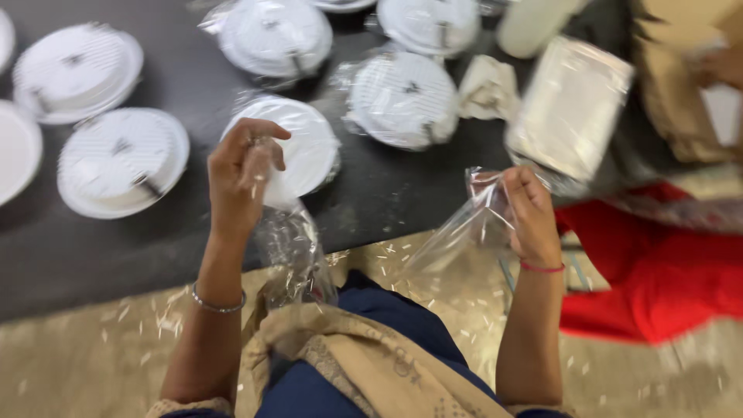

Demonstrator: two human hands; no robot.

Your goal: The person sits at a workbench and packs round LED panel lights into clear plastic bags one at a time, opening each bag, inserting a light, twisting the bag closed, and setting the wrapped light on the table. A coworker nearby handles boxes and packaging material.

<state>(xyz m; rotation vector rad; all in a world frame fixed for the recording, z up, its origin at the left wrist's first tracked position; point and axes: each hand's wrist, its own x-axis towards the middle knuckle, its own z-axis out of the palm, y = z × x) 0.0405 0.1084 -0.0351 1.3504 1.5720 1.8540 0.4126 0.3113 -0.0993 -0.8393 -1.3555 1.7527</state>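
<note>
My left hand (pixel 241 176) is raised over the dark table (pixel 101 255) and pinches a clear plastic bag (pixel 292 249) that hangs down toward my lap. My right hand (pixel 532 215) grips a second clear plastic bag (pixel 458 226) by its top edge, near the table's front edge. A round white disc in plastic wrap (pixel 306 151) lies on the table just behind my left hand. The frame is blurred by motion.
Several round white wrapped discs (pixel 402 99) are spread over the dark table. A flat rectangular wrapped pack (pixel 571 108) lies at the right, crumpled white paper (pixel 487 87) beside it. Brown cartons (pixel 681 85) and another person's red clothing (pixel 658 271) are at the right. Small shreds litter the floor (pixel 93 356).
</note>
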